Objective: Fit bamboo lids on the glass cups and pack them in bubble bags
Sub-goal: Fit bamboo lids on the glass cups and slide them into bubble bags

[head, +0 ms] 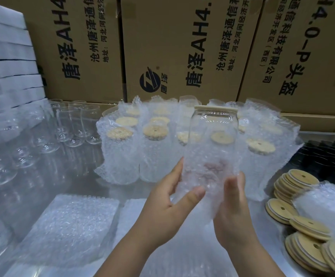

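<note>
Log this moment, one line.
left hand: grips bubble bag | right hand: grips bubble bag | glass cup: bamboo lid on, lower part bagged

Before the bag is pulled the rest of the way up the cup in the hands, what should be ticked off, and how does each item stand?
1. Bamboo lid seated on the held cup: ok, it sits on the rim.
2. Bubble bag covers the cup: not ok, the top part is bare.
3. Cup's base down at the bag's bottom: cannot tell, the bubbles blur it.
4. Left hand and right hand both grip the bag's lower end: ok.
5. Free spot among the packed cups: cannot tell.
6. Loose lids and bare cups left for the next round: ok.
</note>
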